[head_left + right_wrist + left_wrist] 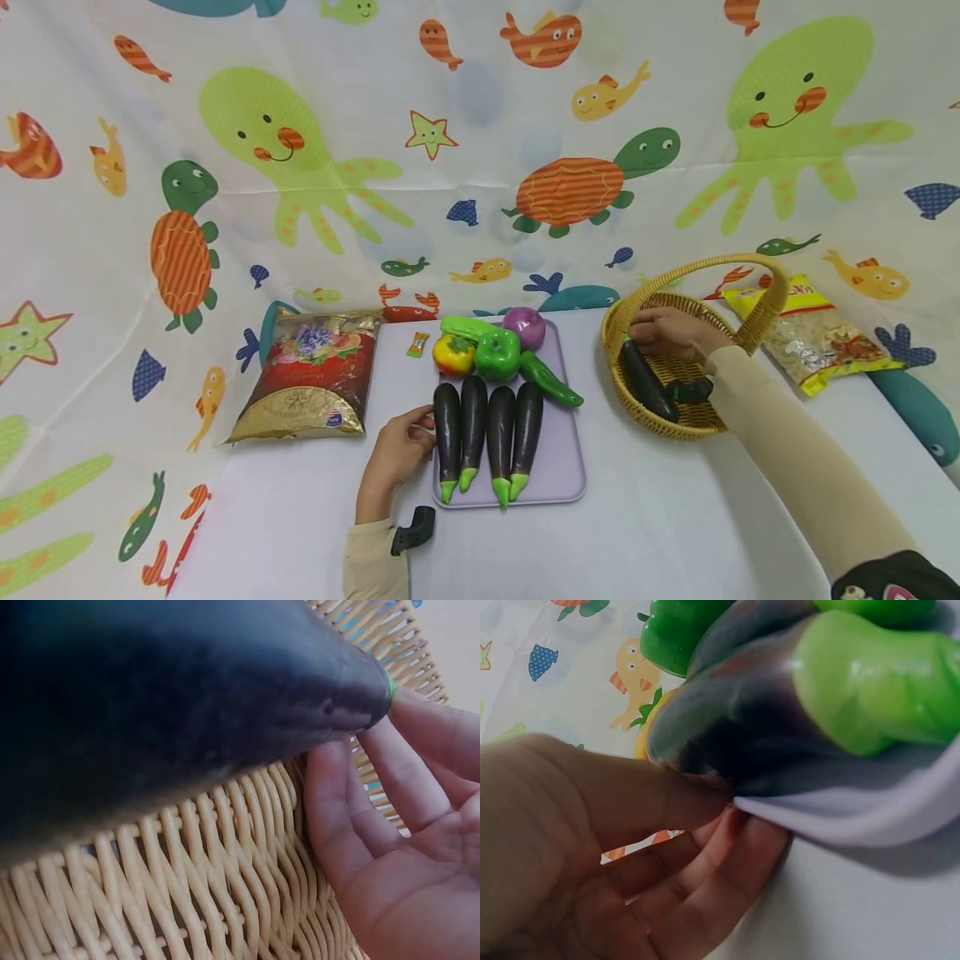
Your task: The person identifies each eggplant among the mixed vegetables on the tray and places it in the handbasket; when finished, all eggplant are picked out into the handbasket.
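Inside the woven basket, my right hand pinches an eggplant by its green stem end. The eggplant's dark body hangs down along the basket's left side, and the right wrist view shows it close above the wickerwork. My left hand grips the left rim of the lavender tray, thumb above and fingers below. Several eggplants lie side by side on that tray, stems towards me. In the left wrist view, one eggplant lies just beyond the thumb.
Behind the eggplants on the tray lie a green bell pepper, a yellow-red pepper, a long green pepper and a purple onion. A red-gold bag stands left, near a small candy. A yellow bag lies right of the basket.
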A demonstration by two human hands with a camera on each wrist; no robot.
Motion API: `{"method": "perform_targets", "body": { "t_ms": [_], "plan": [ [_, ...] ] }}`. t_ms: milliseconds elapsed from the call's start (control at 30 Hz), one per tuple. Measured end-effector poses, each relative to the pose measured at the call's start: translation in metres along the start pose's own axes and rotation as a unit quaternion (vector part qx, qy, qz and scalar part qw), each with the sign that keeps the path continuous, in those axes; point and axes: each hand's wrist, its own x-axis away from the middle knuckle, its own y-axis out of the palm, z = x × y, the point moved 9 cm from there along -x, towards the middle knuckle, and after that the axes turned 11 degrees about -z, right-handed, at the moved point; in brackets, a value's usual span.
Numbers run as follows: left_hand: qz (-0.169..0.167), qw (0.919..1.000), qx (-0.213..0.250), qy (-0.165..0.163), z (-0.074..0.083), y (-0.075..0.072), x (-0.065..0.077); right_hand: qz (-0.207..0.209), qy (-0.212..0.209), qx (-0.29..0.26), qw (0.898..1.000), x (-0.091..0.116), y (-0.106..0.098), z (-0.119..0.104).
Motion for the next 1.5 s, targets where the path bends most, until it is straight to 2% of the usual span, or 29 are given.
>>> {"method": "perform_targets", "body": {
  "t_ms": [367, 667, 767, 900, 1200, 1300, 1400, 1500],
  "plan": [
    [0.000, 1.0000, 0.001, -0.003, -0.001, 0.000, 0.000, -0.006, -0.004, 0.003, 1.000, 0.000, 0.001, -0.002],
    [0.002, 0.9999, -0.009, -0.014, -0.003, -0.001, 0.001, -0.027, 0.000, -0.028, 0.999, 0.002, 0.003, -0.001],
    [0.004, 0.9999, -0.010, -0.012, -0.003, -0.001, 0.001, -0.014, -0.001, -0.038, 0.999, 0.004, 0.001, -0.002],
    [0.002, 0.9999, -0.009, -0.008, -0.003, 0.000, 0.001, -0.006, -0.012, -0.028, 1.000, 0.007, 0.001, -0.008],
    [0.001, 0.9999, -0.015, -0.002, -0.002, 0.001, 0.001, -0.027, -0.023, 0.010, 0.999, 0.014, 0.009, -0.021],
    [0.002, 0.9998, -0.018, -0.003, -0.002, 0.001, 0.002, -0.040, -0.023, 0.039, 0.998, 0.024, 0.014, -0.027],
    [0.003, 0.9998, -0.019, -0.002, -0.001, 0.000, 0.002, -0.043, -0.014, 0.103, 0.994, 0.040, 0.019, -0.034],
    [0.002, 0.9998, -0.019, 0.007, 0.000, 0.000, 0.002, -0.021, -0.001, 0.214, 0.977, 0.063, 0.028, -0.045]
  ]
}}
